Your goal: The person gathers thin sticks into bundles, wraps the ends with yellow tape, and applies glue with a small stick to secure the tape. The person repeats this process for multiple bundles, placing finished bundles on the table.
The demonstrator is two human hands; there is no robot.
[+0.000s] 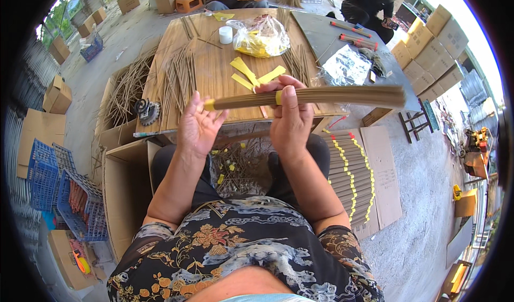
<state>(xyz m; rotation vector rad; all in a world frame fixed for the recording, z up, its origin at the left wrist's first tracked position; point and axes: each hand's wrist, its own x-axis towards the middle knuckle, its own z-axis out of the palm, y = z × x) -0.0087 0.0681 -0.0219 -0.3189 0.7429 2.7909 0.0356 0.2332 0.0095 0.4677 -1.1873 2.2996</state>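
A bundle of thin brown incense sticks [342, 96] lies level above the near edge of the wooden table. My right hand [292, 125] is closed around its middle, thumb on the near side, beside a yellow band [278, 97]. Another yellow band [209, 104] wraps the bundle's left end. There my left hand [195, 128] is open, palm up and fingers apart, next to that end; whether it touches the sticks I cannot tell. Yellow paper strips [243, 69] lie on the table just beyond the bundle.
Loose sticks [179, 80] and a clear bag of yellow strips [262, 37] are on the wooden table [209, 61]. A white jar [225, 34] stands there too. Banded bundles [340, 168] lie on cardboard at right. An open carton [126, 195] stands left. Two other people are beyond the tables.
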